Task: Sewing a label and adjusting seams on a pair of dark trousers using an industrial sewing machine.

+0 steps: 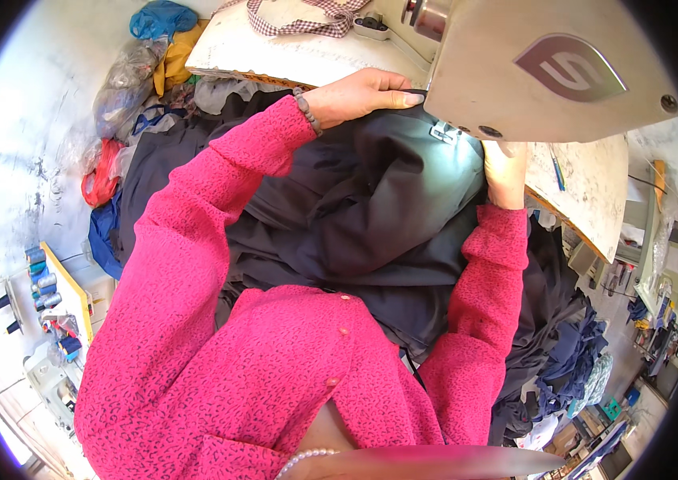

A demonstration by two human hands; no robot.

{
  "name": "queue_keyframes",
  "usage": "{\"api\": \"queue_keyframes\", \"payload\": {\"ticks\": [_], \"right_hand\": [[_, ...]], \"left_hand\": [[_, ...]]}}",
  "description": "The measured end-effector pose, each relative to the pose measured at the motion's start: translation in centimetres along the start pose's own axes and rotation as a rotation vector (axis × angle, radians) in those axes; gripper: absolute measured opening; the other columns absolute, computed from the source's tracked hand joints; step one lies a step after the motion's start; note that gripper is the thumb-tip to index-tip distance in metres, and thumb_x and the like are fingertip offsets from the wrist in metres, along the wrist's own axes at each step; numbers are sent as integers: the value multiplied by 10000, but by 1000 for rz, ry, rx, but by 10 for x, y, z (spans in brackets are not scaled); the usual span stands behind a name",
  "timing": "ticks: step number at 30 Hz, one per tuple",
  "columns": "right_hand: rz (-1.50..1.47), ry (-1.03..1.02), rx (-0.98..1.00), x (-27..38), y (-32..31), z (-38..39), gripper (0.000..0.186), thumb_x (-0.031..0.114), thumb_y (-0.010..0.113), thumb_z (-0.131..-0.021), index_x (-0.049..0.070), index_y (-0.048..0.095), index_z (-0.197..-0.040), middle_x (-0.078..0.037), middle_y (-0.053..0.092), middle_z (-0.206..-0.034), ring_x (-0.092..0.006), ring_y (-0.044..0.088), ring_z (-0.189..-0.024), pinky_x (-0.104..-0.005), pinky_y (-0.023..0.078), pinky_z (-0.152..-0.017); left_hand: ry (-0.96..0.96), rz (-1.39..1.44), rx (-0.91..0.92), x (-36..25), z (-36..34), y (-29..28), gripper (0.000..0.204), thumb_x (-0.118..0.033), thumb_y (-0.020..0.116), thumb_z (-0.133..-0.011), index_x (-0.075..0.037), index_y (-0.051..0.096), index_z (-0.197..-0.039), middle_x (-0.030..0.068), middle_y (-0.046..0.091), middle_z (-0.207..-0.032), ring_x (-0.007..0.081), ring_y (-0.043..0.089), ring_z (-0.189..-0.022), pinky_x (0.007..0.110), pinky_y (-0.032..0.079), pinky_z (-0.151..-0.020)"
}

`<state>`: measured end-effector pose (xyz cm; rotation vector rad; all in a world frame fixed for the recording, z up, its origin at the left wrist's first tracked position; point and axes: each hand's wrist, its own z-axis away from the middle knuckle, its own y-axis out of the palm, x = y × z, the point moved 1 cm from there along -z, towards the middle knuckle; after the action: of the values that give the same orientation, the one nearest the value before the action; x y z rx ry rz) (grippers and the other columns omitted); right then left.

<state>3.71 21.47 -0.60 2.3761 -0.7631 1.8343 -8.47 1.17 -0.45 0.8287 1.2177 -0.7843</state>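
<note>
Leftmost, at ten o'clock, clear plastic bags (119, 104) crowd the margin, a red bag (101, 176) a little below them; loose folds of dark cloth (315, 212) lie close by, and could snag there if pulled sharply. Cloth itself fills the centre, draped over the lap and bunched in heavy folds; its weight, I judge, might drag the worked edge off line. Checked strap (299, 29) on the tabletop (275, 50), just short of twelve; looks far enough off to give no trouble. Left hand (363, 94) at twelve, thumb and fingers pinched on the cloth's upper edge, right beside the sewing machine head (547, 80). Main hazard here: fingertips so near the lit metal fitting (443, 133) that a lapse of attention could bring them under it. A slack pinch would likely let the edge pucker or a fold double under. Right hand (505, 172) at two o'clock, mostly behind the machine head; cannot tell whether its fingers grip or lie flat. Uneven pull between hands could skew the cloth. Slim blue tool (557, 168) just past it; a careless wrist might knock it away.
</note>
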Motion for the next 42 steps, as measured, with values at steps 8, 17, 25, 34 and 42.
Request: {"api": "queue_keyframes", "payload": {"ticks": [8,17,25,34,42], "right_hand": [[19,193,167,-15,-32,13,178,67,555,-832,10,507,-993,16,552,-811,-60,469,-740,-201,376,-677],[-285,371,119,-19,-40,22,102,132,606,-847,35,581,-830,54,544,-786,-21,450,-712,-174,357,-659],[-284,311,168,0,-25,17,91,50,553,-834,13,595,-907,42,567,-813,-25,492,-738,-193,395,-668],[-177,198,112,2,-9,7,167,37,574,-810,-20,586,-967,-4,616,-880,-54,540,-772,-209,430,-685],[-116,183,98,3,-7,8,160,0,593,-776,-27,589,-934,-5,619,-874,-60,538,-763,-213,433,-678]], "left_hand": [[33,-61,0,1,0,-2,322,-291,588,-868,-6,587,-1018,-26,587,-906,43,492,-844,204,405,-779],[6,-53,43,-6,0,-1,405,-282,646,-816,16,573,-1080,30,610,-976,88,534,-888,221,414,-822],[-117,297,93,3,20,-27,366,-129,578,-857,12,505,-1187,41,604,-1080,76,562,-956,222,435,-857],[-195,590,-108,14,30,-25,289,-206,561,-882,-9,547,-1093,52,615,-1027,110,593,-900,262,481,-800],[-298,368,-55,-6,32,0,322,-180,691,-778,6,602,-1025,55,641,-938,122,610,-808,255,489,-752]]}}
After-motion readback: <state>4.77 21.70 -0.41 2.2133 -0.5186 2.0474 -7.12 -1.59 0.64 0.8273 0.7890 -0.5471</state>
